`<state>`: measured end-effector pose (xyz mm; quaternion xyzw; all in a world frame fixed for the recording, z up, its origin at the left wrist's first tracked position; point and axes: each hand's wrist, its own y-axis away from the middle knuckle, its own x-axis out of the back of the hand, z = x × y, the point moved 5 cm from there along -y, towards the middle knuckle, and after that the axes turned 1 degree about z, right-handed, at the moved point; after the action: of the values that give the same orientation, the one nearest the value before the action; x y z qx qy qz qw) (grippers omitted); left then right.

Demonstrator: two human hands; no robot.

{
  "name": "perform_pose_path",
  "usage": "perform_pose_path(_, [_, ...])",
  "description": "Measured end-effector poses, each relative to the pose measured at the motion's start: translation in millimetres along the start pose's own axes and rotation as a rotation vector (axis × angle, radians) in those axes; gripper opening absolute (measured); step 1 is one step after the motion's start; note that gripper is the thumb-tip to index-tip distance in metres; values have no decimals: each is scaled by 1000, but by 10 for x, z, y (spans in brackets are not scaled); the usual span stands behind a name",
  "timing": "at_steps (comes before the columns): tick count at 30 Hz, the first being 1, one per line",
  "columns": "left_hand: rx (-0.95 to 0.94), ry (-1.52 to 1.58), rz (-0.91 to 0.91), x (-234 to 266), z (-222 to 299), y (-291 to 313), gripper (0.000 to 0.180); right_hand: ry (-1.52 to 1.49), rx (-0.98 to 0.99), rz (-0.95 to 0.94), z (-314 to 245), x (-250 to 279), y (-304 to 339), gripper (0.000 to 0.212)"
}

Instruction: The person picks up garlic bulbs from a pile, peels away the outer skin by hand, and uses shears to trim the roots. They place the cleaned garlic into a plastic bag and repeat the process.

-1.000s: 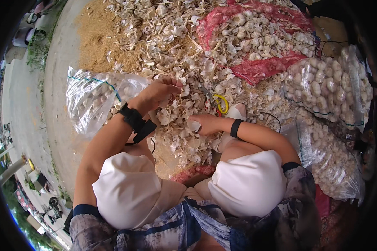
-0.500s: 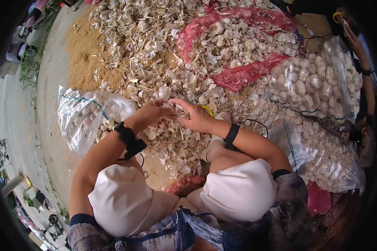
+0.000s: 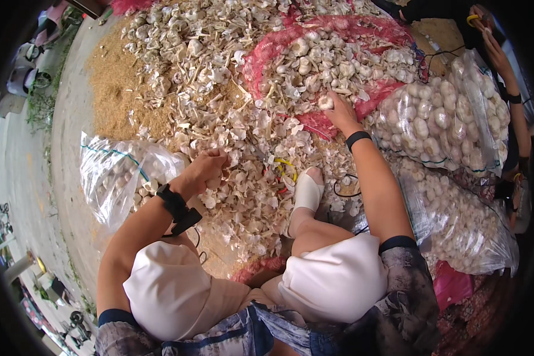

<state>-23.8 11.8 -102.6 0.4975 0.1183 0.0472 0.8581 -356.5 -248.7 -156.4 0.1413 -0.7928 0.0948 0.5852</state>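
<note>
My right hand (image 3: 342, 114) reaches forward over the edge of a red net sack (image 3: 260, 62) that lies spread open. Its fingers close around a pale garlic bulb (image 3: 326, 102). More garlic bulbs (image 3: 305, 66) with stems and loose skins lie in the net just beyond it. My left hand (image 3: 206, 170) hangs above a heap of papery garlic skins (image 3: 243, 207), fingers curled in. What it holds, if anything, is hidden. On the skins between my hands lies a yellow-handled tool (image 3: 286, 163), partly covered; its kind is unclear.
A clear plastic bag of garlic (image 3: 110, 172) stands at my left. Two more full bags, an upper one (image 3: 427, 118) and a lower one (image 3: 457, 219), lie at my right. My foot (image 3: 307, 191) rests among the skins. Another person's hand (image 3: 497, 50) shows at far right.
My hands, together over the skins before, are now apart. The right one has moved forward and right to the net and grips a bulb. The left has drawn slightly left and down.
</note>
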Motion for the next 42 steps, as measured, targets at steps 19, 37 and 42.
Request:
perform_pose_path(19, [-408, -168, -174, -477, 440, 204, 52, -1426, 29, -392, -1841, 291, 935, 53])
perform_pose_path(37, [-139, -436, -334, -364, 270, 203, 53, -1339, 115, -676, -2278, 368, 1141, 38])
perform_pose_path(42, [-205, -618, -527, -27, 632, 769, 36, -1498, -234, -805, -2168, 361, 1359, 31])
